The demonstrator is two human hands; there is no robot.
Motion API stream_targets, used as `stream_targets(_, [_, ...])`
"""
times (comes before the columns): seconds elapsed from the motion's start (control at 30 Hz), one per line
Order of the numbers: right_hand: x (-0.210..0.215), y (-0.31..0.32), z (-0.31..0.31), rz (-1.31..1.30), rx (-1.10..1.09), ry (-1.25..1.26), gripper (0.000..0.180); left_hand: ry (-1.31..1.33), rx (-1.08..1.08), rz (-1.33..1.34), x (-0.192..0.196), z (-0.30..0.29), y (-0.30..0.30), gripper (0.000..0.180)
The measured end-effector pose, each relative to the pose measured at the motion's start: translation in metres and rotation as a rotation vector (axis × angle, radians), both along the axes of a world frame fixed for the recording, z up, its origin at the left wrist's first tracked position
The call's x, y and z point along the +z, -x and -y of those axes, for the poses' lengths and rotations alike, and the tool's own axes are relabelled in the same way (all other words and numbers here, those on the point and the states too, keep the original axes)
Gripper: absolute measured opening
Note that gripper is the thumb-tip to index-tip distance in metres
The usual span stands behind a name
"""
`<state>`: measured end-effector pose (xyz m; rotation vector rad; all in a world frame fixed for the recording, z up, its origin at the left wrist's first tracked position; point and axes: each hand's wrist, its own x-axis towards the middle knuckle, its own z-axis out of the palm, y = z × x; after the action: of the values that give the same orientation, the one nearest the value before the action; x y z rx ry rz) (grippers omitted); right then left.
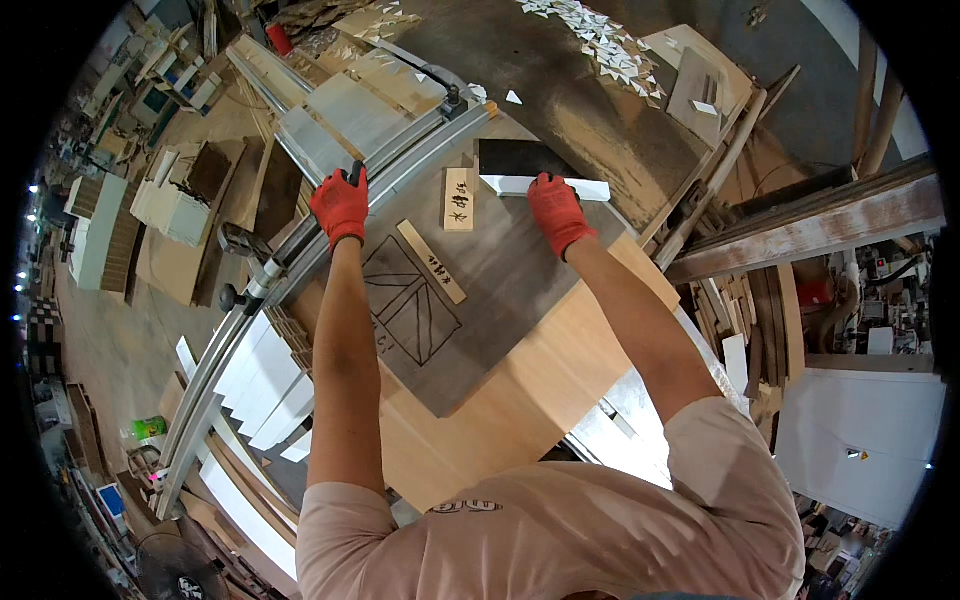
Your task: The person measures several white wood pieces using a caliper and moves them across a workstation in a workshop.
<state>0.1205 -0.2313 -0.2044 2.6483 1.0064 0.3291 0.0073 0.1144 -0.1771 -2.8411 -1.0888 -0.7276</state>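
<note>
White strip (508,186) partly behind right hand (558,210)

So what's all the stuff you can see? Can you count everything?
White strip: one, white, at the right hand
Marked wood pieces: two, tan, on the dark board
Dark board: one, grey-brown, ahead of the person
Light panel: one, tan, nearer the person
Metal rails: several, silver, left
Stacked strips: several, white, lower left
Triangle scraps: many, mostly white, top
Beam: one, brownish, right
Fan: one, dark, bottom left
Edge clutter: too small to count
Left hand: one, red-gloved, by the rails
Right hand: one, red-gloved, on the white strip
Shirt: one, beige, bottom
</note>
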Motion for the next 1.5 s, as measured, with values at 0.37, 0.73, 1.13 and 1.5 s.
stream_targets(0.37, [-0.001,-0.023,-0.020,0.026,0.202,0.153,0.022,0.025,0.009,0.031,0.004,-0.001,-0.003,0.046])
stream_targets(0.73, [-0.007,-0.046,-0.032,-0.039,0.325,0.117,0.013,-0.023,0.055,-0.006,-0.004,-0.010,-0.017,0.048])
stream_targets(1.13, [-0.026,-0.077,-0.053,-0.047,0.282,0.051,0.012,0.002,0.153,-0.118,-0.016,-0.024,-0.037,0.054])
stream_targets(1.5, [-0.037,-0.110,-0.062,-0.062,0.371,0.102,0.013,0.008,0.155,-0.135,-0.021,-0.030,-0.060,0.052])
